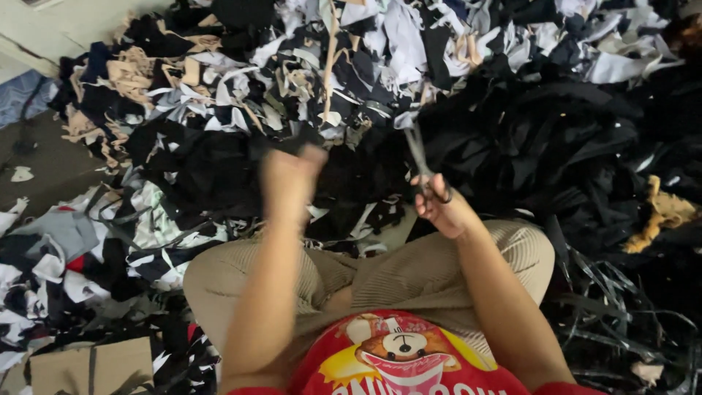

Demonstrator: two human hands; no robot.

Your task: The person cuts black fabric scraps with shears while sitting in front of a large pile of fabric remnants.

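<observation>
Left hand (pixel 291 175): motion-blurred; grip not discernible. Scissors (pixel 424 164): blades blurred, handles partly hidden by right hand (pixel 442 208). Cardboard (pixel 91 369): cut off by bottom edge.

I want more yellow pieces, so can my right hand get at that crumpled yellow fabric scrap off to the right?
Probably yes: the right hand, holding scissors, has only low black cloth between it and the yellow fabric scrap.

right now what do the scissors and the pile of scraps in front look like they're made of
The scissors in the right hand look like metal: thin grey blades, dark handle loops, though blurred. The pile of scraps looks like woven or knit cloth, matte black, white and tan strips with limp cut edges. The left hand is too blurred to judge.
</observation>
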